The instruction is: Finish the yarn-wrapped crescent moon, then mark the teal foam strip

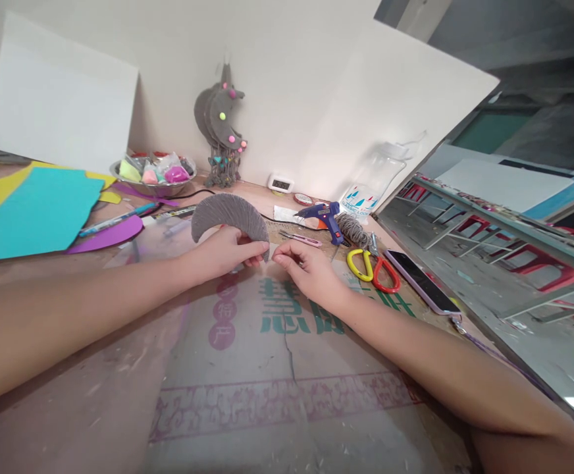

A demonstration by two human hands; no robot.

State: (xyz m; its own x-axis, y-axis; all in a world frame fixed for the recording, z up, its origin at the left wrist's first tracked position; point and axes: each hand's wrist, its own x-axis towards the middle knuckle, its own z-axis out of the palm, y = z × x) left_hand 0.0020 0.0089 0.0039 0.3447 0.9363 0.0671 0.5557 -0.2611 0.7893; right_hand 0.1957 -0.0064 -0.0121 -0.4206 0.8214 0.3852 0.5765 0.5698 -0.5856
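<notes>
The left hand [225, 255] grips a grey, ridged crescent [230, 214], apparently cord-wrapped, by its lower right tip, while the right hand [311, 268] curls thumb and forefinger close together just beside that tip; whether they pinch anything I cannot tell. Both forearms reach inward over flat, printed cardboard [208, 375], holding the crescent above its far part. Beyond lie a blue plastic glue gun [322, 212], a coil of grey cord [352, 230] and red-and-yellow-handled scissors [386, 275].
</notes>
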